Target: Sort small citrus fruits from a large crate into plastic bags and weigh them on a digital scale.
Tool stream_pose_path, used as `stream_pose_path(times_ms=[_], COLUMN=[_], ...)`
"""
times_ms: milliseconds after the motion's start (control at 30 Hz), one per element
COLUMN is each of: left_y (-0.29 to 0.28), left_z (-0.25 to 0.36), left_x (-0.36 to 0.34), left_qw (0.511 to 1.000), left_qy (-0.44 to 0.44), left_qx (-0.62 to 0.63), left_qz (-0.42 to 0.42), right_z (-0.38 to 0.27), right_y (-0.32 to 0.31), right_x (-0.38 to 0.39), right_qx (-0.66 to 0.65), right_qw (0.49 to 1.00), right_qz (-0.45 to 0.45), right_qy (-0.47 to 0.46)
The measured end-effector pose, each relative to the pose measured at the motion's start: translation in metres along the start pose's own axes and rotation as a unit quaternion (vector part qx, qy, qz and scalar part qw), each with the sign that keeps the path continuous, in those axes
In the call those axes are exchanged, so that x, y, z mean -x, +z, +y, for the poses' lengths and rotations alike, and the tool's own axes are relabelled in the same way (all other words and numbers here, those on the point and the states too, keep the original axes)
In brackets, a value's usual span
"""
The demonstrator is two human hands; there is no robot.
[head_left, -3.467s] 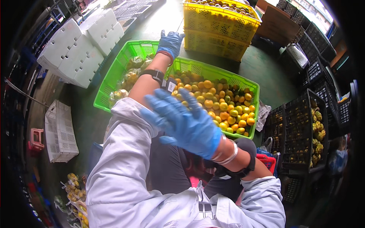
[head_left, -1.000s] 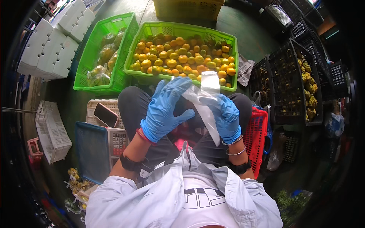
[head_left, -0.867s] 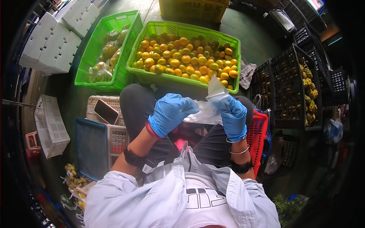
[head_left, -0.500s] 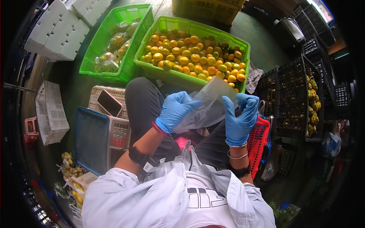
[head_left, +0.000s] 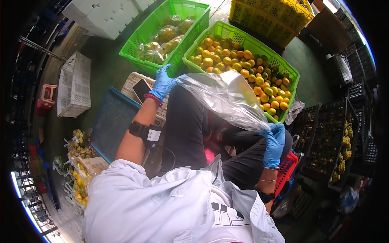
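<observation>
A clear plastic bag [head_left: 227, 99] is stretched wide between my two blue-gloved hands, above my lap. My left hand [head_left: 164, 83] grips one end of it, beside the phone and my left knee. At the other end, my right hand [head_left: 274, 141] pinches the bag near my right knee. Just beyond the bag stands a green crate [head_left: 296, 87] heaped with orange and greenish mandarins [head_left: 259, 81]; the bag covers part of its near side. Nothing shows inside the bag.
Left of the mandarins, another green crate [head_left: 133, 52] holds bagged fruit [head_left: 164, 40]. A scale with a blue tray [head_left: 113, 121] sits at my left, near a phone [head_left: 142, 89] on a white basket. A red basket [head_left: 285, 170] is at my right; black crates [head_left: 320, 125] stand beyond. Yellow crates [head_left: 263, 20] are behind.
My hands have moved far apart, left hand up and leftward, right hand down and rightward, pulling the bag out wide. The right hand has closed on it. The whole view has shifted.
</observation>
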State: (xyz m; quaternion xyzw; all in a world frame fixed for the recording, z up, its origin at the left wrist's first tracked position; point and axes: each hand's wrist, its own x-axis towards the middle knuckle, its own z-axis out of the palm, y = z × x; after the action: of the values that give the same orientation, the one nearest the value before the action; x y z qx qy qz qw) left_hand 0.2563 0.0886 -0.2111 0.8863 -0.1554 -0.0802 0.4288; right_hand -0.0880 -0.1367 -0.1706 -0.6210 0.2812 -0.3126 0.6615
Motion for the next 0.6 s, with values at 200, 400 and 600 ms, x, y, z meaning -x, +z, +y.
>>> stream_pose_path(times_ms=[200,400,600], left_y=[-0.022,-0.018,-0.003], left_z=[-0.057,-0.072,-0.081], left_x=[-0.02,-0.013,-0.006], left_qw=[0.907,0.895,0.874], left_qy=[-0.058,-0.317,-0.3], left_qx=[0.37,-0.198,-0.243], left_qz=[-0.192,0.245,0.294], right_z=[0.016,0.012,0.011], right_y=[-0.006,-0.065,-0.069], right_x=[-0.012,-0.016,-0.007], right_qx=[0.038,0.046,0.026], right_qw=[0.993,0.97,0.974], right_qz=[0.076,0.207,0.195], right_qy=[-0.087,-0.119,-0.114])
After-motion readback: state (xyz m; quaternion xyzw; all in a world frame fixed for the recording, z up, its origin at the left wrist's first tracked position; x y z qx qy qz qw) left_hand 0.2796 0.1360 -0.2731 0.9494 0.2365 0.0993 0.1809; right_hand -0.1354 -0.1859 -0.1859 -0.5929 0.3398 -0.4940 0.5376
